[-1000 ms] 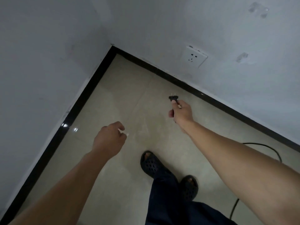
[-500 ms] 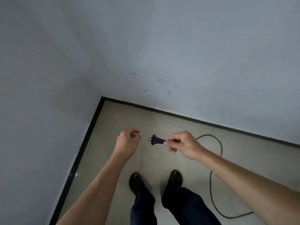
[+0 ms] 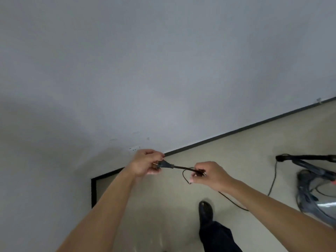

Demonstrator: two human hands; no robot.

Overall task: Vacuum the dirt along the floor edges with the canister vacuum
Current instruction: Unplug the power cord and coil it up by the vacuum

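Since half a second ago the plug has passed from right hand to left, and both hands have risen toward the wall. Now the left hand (image 3: pixel 146 164) has its fingers curled round the black plug (image 3: pixel 164 164), just below the wall socket (image 3: pixel 135 148), whose plate it partly hides. To its right, the right hand (image 3: pixel 209 176) pinches the power cord (image 3: pixel 234 202) a little behind the plug; the cord trails across the floor to the canister vacuum (image 3: pixel 320 206), well apart at the right edge. The step in hand looks like powering up. Next, the prongs need lining up with the socket slots and a straight push.
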